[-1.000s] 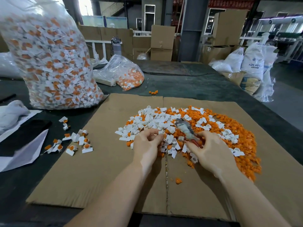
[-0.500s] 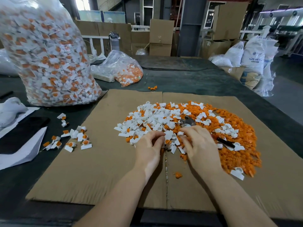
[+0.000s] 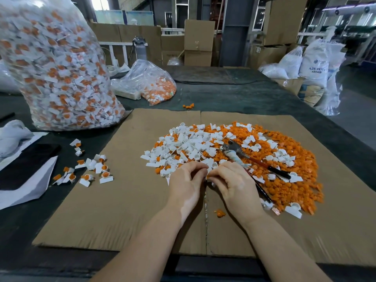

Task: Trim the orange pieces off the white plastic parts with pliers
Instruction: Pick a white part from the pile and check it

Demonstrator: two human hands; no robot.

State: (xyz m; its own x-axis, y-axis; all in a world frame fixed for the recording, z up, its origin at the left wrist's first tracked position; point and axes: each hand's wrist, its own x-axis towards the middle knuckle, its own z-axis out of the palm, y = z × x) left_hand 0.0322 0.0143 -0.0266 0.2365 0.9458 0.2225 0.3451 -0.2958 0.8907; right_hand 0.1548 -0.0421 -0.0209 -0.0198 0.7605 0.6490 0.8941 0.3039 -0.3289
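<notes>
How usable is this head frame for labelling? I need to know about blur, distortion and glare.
Head view: the pile, pliers and both hands are fairly sharp; wide-angle bending curves the cardboard edges and pillars; the top window is blown out; the big bag shows glare; the far background is soft.

Pinched part [image 3: 208,173] behind fingers [image 3: 200,166]

White parts [image 3: 187,145] w/ orange bits [image 3: 284,180] are heaped on brown cardboard [image 3: 122,200]. Pliers [image 3: 236,152]: grey head, red-black handles. Far left, clear bag [image 3: 61,78] is speckled orange & white.
</notes>
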